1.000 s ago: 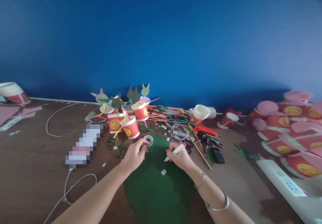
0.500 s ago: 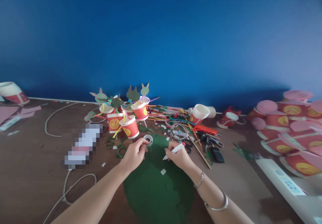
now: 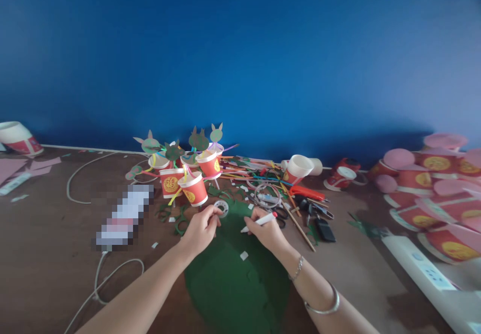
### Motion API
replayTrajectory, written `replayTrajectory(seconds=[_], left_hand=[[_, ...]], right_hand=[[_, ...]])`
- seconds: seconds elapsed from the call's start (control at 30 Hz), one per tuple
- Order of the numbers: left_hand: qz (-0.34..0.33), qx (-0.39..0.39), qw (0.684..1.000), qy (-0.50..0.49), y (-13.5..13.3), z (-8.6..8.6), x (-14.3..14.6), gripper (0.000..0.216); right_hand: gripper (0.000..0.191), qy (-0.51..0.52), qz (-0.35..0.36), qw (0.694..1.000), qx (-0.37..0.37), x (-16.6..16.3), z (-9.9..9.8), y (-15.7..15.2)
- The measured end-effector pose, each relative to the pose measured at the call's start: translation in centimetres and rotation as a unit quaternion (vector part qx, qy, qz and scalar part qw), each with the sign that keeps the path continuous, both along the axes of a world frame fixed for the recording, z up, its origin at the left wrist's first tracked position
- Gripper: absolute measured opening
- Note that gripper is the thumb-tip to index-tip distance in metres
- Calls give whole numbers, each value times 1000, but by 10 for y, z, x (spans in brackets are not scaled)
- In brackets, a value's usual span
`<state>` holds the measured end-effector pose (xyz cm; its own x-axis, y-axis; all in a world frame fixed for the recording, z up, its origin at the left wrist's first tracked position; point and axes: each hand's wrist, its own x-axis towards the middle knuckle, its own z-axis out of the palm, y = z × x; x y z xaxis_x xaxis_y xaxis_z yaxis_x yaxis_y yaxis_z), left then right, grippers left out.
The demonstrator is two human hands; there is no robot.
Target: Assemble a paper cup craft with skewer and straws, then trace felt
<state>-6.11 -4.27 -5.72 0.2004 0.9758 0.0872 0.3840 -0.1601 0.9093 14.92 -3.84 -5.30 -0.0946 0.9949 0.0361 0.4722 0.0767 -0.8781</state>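
A big sheet of dark green paper (image 3: 233,284) lies on the table between my forearms. My left hand (image 3: 201,229) is closed at the sheet's far left edge, its fingertips pinching the rim of a small white ring-shaped roll with an open centre (image 3: 222,208), perhaps a tape roll. Within my right hand (image 3: 266,234) is a white marker (image 3: 266,219) with a red end; its tip points left, just over the green sheet. Whether the tip touches the paper I cannot tell. One small white paper scrap (image 3: 244,256) rests on the sheet between my hands.
Red paper cups with rabbit-like heads (image 3: 193,189) stand beyond my left hand. Scissors (image 3: 281,217), a wooden stick (image 3: 302,231) and a red-orange tool (image 3: 306,193) lie right. A phone-like pixelated object (image 3: 124,216) is left; a power strip (image 3: 421,264) and pink-trimmed cups (image 3: 413,180) sit far right.
My right hand has shifted slightly left and away from me with the marker, bringing its tip nearer the ring-shaped roll. My left hand stays in place on the roll.
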Motion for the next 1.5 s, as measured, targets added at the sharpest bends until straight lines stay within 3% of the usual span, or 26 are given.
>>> replayTrajectory(seconds=[0.7, 1.5], left_hand=[[-9, -4, 1000, 3, -1, 2, -1, 18], [-7, -2, 1000, 5, 0, -1, -1, 18]], right_hand=[[27, -39, -11, 999, 26, 1, -1, 1], [19, 7, -14, 1000, -9, 4, 1, 1]])
